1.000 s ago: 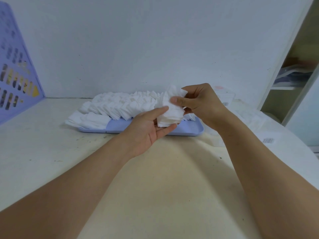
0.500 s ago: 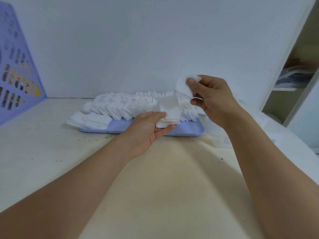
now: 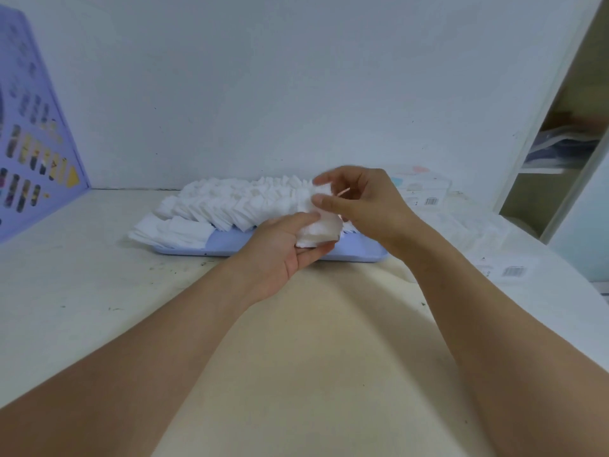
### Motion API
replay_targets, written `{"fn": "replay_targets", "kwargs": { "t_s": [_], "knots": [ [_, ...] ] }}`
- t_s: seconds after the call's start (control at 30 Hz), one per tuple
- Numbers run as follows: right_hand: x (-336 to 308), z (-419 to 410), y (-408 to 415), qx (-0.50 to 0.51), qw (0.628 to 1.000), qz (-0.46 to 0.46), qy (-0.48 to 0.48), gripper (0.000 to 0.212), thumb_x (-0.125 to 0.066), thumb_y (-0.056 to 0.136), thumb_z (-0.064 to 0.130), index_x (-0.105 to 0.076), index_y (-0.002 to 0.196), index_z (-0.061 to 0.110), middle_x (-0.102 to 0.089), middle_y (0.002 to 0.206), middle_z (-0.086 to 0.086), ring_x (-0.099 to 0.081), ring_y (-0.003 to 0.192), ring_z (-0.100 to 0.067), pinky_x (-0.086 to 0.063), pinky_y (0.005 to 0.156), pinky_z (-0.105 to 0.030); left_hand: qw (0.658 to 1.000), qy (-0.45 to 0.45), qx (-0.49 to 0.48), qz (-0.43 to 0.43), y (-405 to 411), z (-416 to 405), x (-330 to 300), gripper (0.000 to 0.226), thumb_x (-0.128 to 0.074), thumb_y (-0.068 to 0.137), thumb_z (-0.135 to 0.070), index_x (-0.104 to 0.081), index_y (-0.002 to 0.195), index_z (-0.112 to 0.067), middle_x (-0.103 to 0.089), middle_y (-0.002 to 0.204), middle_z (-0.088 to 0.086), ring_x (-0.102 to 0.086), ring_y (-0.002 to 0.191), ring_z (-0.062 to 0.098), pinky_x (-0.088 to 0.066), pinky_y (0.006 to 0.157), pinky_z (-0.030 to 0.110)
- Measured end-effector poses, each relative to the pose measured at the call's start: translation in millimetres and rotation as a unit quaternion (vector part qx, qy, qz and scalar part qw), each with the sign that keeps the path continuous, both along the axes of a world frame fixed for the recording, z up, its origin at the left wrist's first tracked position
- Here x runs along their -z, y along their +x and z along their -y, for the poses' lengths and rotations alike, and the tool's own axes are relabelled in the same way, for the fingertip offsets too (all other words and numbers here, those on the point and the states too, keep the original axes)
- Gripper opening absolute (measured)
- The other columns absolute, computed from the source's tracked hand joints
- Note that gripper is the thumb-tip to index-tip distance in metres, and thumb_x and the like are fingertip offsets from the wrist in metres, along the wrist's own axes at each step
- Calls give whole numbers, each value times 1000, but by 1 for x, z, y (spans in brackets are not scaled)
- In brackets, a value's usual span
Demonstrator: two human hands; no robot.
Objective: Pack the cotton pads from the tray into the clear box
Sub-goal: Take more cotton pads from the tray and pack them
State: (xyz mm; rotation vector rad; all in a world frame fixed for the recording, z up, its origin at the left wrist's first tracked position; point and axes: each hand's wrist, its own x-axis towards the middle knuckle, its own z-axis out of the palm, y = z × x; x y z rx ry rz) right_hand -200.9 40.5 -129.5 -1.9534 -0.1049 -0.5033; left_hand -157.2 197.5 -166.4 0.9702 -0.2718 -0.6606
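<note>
A person's left hand (image 3: 286, 250), palm up, holds a small stack of white square cotton pads (image 3: 318, 230) between thumb and fingers, just in front of a flat pale-blue plastic tray (image 3: 230, 244). The right hand (image 3: 361, 201) pinches a pad at the top of that stack. Rows of white cotton pads (image 3: 230, 202) fill the tray and overhang its left end. The tray sits on a cream table (image 3: 296, 357) against a pale wall (image 3: 296, 77). A lilac perforated plastic basket (image 3: 29, 143) stands at far left; clear barcoded packets (image 3: 507, 262) lie to the right.
</note>
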Motion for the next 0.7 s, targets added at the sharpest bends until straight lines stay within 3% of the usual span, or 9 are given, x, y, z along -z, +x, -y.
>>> {"fn": "replay_targets", "kwargs": {
  "t_s": [0.07,0.13,0.2,0.23,0.37,0.47,0.53,0.6,0.7],
  "knots": [
    [-1,-3,-2,-16,1000,-5,-13,51,-80,87,25,-60,134,30,-61,125,7,-60,112,-10,-49,92,-25,998,-36,31,-46,1,-4,0,35,-54,98,-12,-59,127,6,-67,124,23,-71,102,32,-61,87,38],
    [0,-8,-5,-62,994,-8,-88,82,-87,78,25,-44,146,39,-46,146,9,-46,134,-5,-46,103,-23,989,-82,77,-94,2,-9,-2,36,-54,90,-11,-66,118,8,-69,117,22,-71,93,33,-60,86,41],
    [4,-15,-6,-95,986,18,-137,100,-96,66,20,-42,149,34,-46,145,8,-47,133,-5,-48,103,-25,980,-109,112,-124,1,-13,-3,36,-54,84,-13,-72,109,6,-70,110,18,-72,88,31,-59,83,42],
    [5,-18,-5,-100,986,37,-132,98,-97,62,17,-47,146,28,-51,139,6,-53,127,-8,-50,101,-27,977,-115,119,-133,0,-13,-3,38,-53,83,-14,-71,111,4,-70,109,17,-71,88,31,-58,82,42],
    [6,-26,-6,-106,987,48,-107,64,-94,67,9,-65,124,14,-71,112,-1,-71,100,-16,-60,86,-34,978,-105,134,-118,1,-14,-3,50,-59,79,-29,-64,124,-7,-68,116,15,-68,97,30,-49,96,44],
    [6,-23,-6,-84,985,21,-150,55,-94,68,13,-68,115,15,-74,101,-3,-72,94,-17,-60,85,-40,988,-65,115,-78,1,-10,-5,57,-76,72,-44,-69,119,-14,-72,114,11,-71,96,29,-52,94,45],
    [7,-24,-5,-82,980,11,-180,56,-94,67,12,-67,116,14,-74,103,-3,-71,96,-17,-58,86,-44,995,-25,84,-45,0,-8,-4,56,-83,67,-42,-72,116,-17,-75,113,10,-74,97,26,-56,91,47],
    [7,-25,-5,-85,974,6,-209,79,-96,64,13,-59,133,18,-68,120,1,-64,113,-10,-54,97,-37,997,-3,76,-20,0,-7,-2,37,-83,70,-30,-78,105,-17,-77,107,7,-75,93,21,-59,87,42],
    [6,-19,-6,-130,977,-19,-170,126,-99,57,14,-24,157,34,-42,151,5,-36,141,1,-43,110,-23,994,-33,98,-45,1,-10,-2,20,-74,80,-18,-81,97,-11,-74,107,8,-74,92,20,-59,86,31]
  ]
}}
